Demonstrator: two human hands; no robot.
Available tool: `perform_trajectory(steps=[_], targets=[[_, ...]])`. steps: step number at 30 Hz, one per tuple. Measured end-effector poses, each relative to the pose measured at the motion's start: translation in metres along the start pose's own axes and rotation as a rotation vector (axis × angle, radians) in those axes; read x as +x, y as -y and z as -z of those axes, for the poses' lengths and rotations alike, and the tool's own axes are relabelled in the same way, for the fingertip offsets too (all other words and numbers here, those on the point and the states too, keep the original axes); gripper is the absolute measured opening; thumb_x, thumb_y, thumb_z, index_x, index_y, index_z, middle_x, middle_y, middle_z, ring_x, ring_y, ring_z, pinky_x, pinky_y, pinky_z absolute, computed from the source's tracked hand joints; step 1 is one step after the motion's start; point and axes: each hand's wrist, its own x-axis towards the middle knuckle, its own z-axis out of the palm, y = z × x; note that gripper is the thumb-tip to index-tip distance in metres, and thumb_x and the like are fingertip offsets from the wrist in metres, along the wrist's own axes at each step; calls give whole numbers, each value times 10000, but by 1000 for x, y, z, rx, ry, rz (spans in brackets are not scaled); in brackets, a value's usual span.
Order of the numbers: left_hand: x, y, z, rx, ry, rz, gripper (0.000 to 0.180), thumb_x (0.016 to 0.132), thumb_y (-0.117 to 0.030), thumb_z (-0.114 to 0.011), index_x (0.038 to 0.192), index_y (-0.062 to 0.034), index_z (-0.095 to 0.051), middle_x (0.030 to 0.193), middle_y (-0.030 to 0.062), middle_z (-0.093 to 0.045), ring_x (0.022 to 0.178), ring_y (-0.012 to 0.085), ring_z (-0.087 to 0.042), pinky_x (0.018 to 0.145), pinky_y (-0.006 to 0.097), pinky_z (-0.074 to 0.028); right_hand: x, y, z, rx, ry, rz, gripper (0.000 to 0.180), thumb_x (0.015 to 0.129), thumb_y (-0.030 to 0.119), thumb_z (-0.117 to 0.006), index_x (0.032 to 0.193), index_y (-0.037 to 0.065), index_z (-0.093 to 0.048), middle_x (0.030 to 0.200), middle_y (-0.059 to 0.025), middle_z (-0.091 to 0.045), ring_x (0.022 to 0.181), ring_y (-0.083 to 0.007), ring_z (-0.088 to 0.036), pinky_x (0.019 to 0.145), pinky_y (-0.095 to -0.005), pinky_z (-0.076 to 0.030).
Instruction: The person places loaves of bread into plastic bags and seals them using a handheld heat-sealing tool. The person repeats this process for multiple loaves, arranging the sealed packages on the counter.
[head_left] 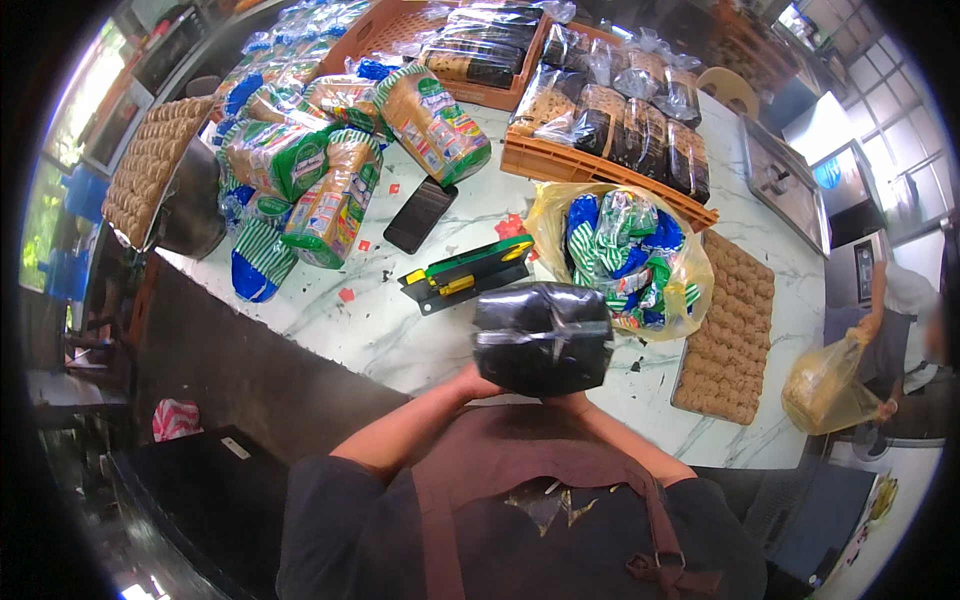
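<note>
Close in front of my chest, a loaf pack in glossy black wrap is held between my two hands, its folded end facing up. My left hand grips its lower left side. At its near lower edge is my right hand, mostly hidden by the pack. The fingers of both hands are largely out of sight. Just beyond the pack lies a bag-neck tape sealer with green and yellow parts on a black base. To its right, a yellowish plastic bag holds crumpled blue, green and white wrappers.
Bagged sliced loaves pile at the left, near a black phone. An orange crate carries black-wrapped loaves. Slabs of brown rolls rest at both sides of the marble table. At right, another person holds a plastic bag.
</note>
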Motion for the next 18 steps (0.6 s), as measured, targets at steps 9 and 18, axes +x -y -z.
perform_trajectory(steps=[9, 18], targets=[[2, 0, 25, 300, -76, -183, 934, 623, -223, -863, 1405, -53, -382, 1430, 188, -408, 1374, 356, -311, 1157, 432, -209, -35, -24, 6, -322, 135, -208, 906, 680, 447, -826, 1380, 27, -431, 1365, -199, -455, 1319, -385, -375, 1103, -486, -283], [-24, -29, 14, 193, 14, -111, 793, 680, -160, -807, 1374, -34, -445, 1354, 169, -495, 1279, 294, -448, 1118, 404, -299, -23, -12, 23, -10, 137, -391, 768, 714, 329, -815, 1345, 47, -481, 1373, -164, -463, 1295, -339, -413, 1095, -451, -305]])
